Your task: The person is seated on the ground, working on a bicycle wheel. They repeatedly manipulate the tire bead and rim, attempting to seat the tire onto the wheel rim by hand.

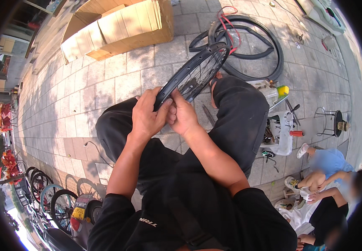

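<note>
Between my knees a black bicycle wheel rim (pixel 180 75) with spokes is tilted up and away from me, with no tyre on it. My left hand (pixel 146 112) grips the rim's near end from the left, its thumb pressed along the edge. Against the same end, my right hand (pixel 184 115) has its fingers curled in and its thumb on the rim. The two hands almost touch there. Past the far end of the rim, a black tyre (pixel 280 62) lies on the paving, with a thin red strip (pixel 237 33) looped over it.
An open cardboard box (pixel 130 31) stands at the far left. To the right are a white tool tray (pixel 282 138), a red-handled tool (pixel 296 133) and a small black stool (pixel 338 123). Two people (pixel 331 205) sit at the lower right. Parked bicycles (pixel 59 207) line the lower left.
</note>
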Available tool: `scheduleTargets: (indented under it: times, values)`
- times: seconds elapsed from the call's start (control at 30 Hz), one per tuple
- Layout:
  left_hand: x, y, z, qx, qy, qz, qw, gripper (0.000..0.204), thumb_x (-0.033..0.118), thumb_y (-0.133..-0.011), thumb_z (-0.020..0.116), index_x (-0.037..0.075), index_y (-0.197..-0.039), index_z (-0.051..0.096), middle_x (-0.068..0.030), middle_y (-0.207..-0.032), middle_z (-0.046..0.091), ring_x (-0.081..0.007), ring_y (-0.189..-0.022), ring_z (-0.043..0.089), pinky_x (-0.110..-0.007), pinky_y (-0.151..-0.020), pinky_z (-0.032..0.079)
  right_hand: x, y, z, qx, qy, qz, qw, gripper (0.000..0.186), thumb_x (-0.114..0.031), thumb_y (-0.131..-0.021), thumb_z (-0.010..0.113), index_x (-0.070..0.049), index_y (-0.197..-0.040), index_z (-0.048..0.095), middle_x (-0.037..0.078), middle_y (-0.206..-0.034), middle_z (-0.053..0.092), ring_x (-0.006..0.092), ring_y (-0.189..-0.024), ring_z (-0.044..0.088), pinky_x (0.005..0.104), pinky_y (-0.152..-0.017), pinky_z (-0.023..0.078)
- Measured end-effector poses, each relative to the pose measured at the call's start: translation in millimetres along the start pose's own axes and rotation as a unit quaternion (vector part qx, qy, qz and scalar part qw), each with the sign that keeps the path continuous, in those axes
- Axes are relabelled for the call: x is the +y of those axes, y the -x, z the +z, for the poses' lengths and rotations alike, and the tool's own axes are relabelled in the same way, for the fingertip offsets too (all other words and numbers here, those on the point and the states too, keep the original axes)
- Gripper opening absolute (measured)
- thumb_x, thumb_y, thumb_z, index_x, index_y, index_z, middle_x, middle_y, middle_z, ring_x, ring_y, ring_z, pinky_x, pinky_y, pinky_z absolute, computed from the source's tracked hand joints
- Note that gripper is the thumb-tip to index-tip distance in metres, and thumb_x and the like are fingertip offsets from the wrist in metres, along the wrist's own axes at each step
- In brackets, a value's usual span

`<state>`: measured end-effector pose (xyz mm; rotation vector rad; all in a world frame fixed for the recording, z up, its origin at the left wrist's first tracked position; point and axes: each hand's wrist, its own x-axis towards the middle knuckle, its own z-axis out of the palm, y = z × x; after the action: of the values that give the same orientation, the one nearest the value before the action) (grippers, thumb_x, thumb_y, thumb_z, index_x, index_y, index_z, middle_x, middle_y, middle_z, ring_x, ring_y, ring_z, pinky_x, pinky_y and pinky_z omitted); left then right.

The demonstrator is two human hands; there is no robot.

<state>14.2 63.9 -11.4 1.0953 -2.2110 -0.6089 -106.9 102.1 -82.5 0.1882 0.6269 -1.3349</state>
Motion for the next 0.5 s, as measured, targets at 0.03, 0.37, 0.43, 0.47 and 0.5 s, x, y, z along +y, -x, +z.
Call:
scheduleTargets:
  times: [0.03, 0.37, 0.43, 0.47, 0.5]
  values:
    - [-0.8, -1.8, 0.1, -0.003, 0.005, 0.005, 1.000, 0.040, 0.013, -0.091, 0.081, 0.000, -0.127, 0.067, -0.0198, -0.107, 0.070, -0.0396, -0.095, 0.070, -0.044, -0.082, 0.057, -1.3, 0.3, 0.3, -0.008, 0.004, -0.005, 1.000, 0.042, -0.050, -0.106, 0.066, -0.017, -0.081, 0.059, -0.004, -0.057, 0.046, 0.0107, -0.044, 0.041, 0.0281, -0.041, 0.031]
    - [-35.3, 3.1, -4.0, -0.037, 0.084, -0.049, 0.995, 0.034, 0.016, -0.107, 0.068, -0.002, -0.135, 0.062, -0.0122, -0.113, 0.069, -0.0224, -0.101, 0.065, -0.035, -0.092, 0.053, -7.9, -3.5, 6.1, -0.063, 0.095, 0.008, 0.993, 0.030, -0.029, -0.105, 0.070, -0.007, -0.085, 0.068, 0.002, -0.068, 0.061, 0.0124, -0.046, 0.049, 0.0304, -0.039, 0.036]
    - [-46.1, 3.1, -3.9, -0.040, 0.073, -0.044, 0.996, 0.038, 0.019, -0.108, 0.069, -0.003, -0.137, 0.061, -0.0128, -0.115, 0.069, -0.0224, -0.102, 0.064, -0.035, -0.093, 0.052, -8.1, -0.2, 7.1, -0.040, 0.100, -0.002, 0.994, 0.029, -0.029, -0.104, 0.072, -0.006, -0.086, 0.069, 0.001, -0.066, 0.058, 0.0117, -0.047, 0.046, 0.0303, -0.040, 0.033]
    - [-47.9, 2.9, -1.8, -0.047, 0.067, -0.033, 0.996, 0.039, 0.020, -0.108, 0.069, -0.004, -0.138, 0.060, -0.0132, -0.115, 0.069, -0.0224, -0.103, 0.064, -0.035, -0.093, 0.052, -8.5, 4.5, 6.5, -0.026, 0.105, -0.020, 0.994, 0.030, -0.029, -0.103, 0.073, -0.005, -0.086, 0.069, 0.001, -0.065, 0.057, 0.0112, -0.048, 0.045, 0.0303, -0.040, 0.032]
    - [-44.3, 1.9, 0.1, -0.044, 0.063, -0.062, 0.995, 0.042, 0.021, -0.108, 0.070, -0.005, -0.138, 0.059, -0.0141, -0.116, 0.069, -0.0220, -0.103, 0.064, -0.034, -0.093, 0.052, -7.1, 6.2, 4.0, -0.034, 0.082, -0.063, 0.994, 0.030, -0.029, -0.103, 0.073, -0.004, -0.086, 0.070, 0.002, -0.063, 0.057, 0.0113, -0.047, 0.047, 0.0304, -0.040, 0.034]
